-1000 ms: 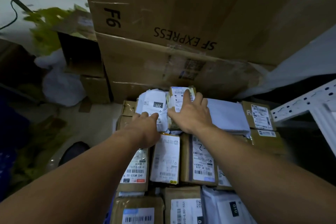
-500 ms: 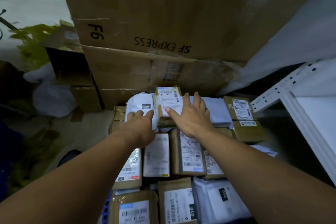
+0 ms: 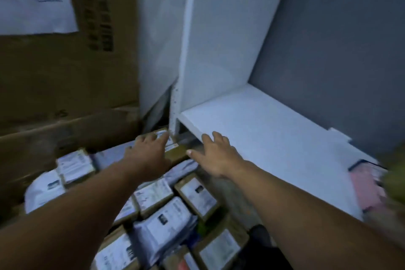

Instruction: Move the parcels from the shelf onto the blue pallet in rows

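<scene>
Beside the white shelf point(image 3: 274, 129), labelled parcels point(image 3: 197, 195) lie in rows. The left hand point(image 3: 149, 155) is flat over a brown carton point(image 3: 178, 154); the right hand point(image 3: 217, 158) is empty, fingers point(image 3: 207, 141) spread. Cartons look light and stiff: grip opposite edges. Bagged ones will likely sag.

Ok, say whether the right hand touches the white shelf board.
Cannot tell: head view shows the right hand overlapping the white shelf board at its edge, but blur hides any gap.

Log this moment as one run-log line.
left hand: open, empty, over brown cardboard parcel with white label | right hand: open, empty, by front edge of white shelf board | view: blurred
</scene>
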